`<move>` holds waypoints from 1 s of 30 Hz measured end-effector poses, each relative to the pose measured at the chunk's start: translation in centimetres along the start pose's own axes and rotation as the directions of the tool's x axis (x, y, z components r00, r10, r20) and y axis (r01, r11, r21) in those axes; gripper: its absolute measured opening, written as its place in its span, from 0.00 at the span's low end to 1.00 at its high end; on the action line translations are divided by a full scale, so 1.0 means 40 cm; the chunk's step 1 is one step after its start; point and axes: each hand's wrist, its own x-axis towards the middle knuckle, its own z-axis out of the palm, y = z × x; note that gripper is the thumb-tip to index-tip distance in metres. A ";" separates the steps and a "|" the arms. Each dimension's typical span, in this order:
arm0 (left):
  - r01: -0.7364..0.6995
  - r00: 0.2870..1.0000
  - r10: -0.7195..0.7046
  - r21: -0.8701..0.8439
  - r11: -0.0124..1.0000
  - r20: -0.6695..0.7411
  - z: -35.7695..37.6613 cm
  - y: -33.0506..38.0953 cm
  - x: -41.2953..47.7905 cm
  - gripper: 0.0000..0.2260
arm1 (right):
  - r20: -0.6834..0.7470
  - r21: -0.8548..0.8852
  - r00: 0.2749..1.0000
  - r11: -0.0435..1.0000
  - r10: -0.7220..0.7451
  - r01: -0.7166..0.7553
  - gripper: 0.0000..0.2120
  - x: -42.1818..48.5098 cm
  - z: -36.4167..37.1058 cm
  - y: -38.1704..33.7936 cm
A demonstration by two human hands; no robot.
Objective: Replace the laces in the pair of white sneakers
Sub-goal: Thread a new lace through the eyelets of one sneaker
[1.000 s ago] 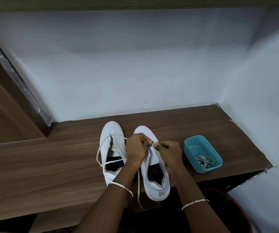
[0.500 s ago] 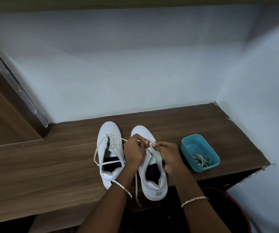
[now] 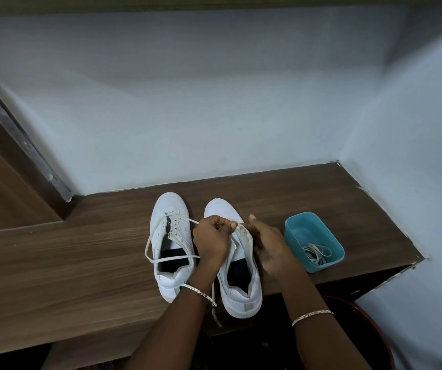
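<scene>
The wooden counter (image 3: 81, 263) carries everything within arm's reach. Both hands work over one white sneaker (image 3: 244, 295), which points away from the person, its heel near the counter edge, so the eyelets face up. The second sneaker (image 3: 170, 209) stands just outside the left hand (image 3: 210, 243), parallel and probably waiting its turn. A blue tub (image 3: 324, 266) sits just beyond the right hand (image 3: 269, 245), with coiled laces (image 3: 317, 253) inside, likely kept handy there.

The right hand grips the eyelet flap (image 3: 244, 235), apparently steadying it. The left hand's fingers are curled and pinch at the flap's top, seemingly on a lace (image 3: 172, 259). The lace loops out past that hand across the second sneaker, and a strand hangs below the wrist. Which shoe it belongs to I cannot tell.
</scene>
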 end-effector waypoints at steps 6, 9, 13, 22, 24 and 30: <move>-0.008 1.000 0.008 -0.006 1.000 0.005 -0.010 0.013 -0.008 0.04 | -0.009 -0.002 1.000 1.000 0.013 -0.013 0.07 0.006 0.013 -0.007; -0.022 1.000 0.022 -0.001 1.000 0.009 -0.012 0.014 -0.007 0.04 | -0.032 -0.022 0.999 0.999 0.038 -0.039 0.08 0.019 0.011 -0.017; -0.052 0.998 0.050 0.039 0.998 0.050 -0.022 0.017 0.000 0.05 | -0.055 -0.132 0.998 0.991 0.030 -0.037 0.09 0.032 0.022 -0.016; -0.304 0.912 0.352 0.233 0.924 -0.209 -0.122 0.038 -0.041 0.05 | -0.327 0.204 0.888 0.894 -0.323 0.400 0.07 -0.030 -0.006 -0.091; -0.287 0.917 0.328 0.199 0.937 -0.225 -0.144 0.043 -0.067 0.07 | -0.332 0.359 0.903 0.849 -0.272 0.387 0.06 -0.051 -0.046 -0.126; -0.099 0.995 0.096 0.328 0.940 0.025 -0.164 -0.002 -0.070 0.16 | -0.472 0.044 0.772 0.863 -0.425 0.502 0.10 -0.103 -0.163 -0.208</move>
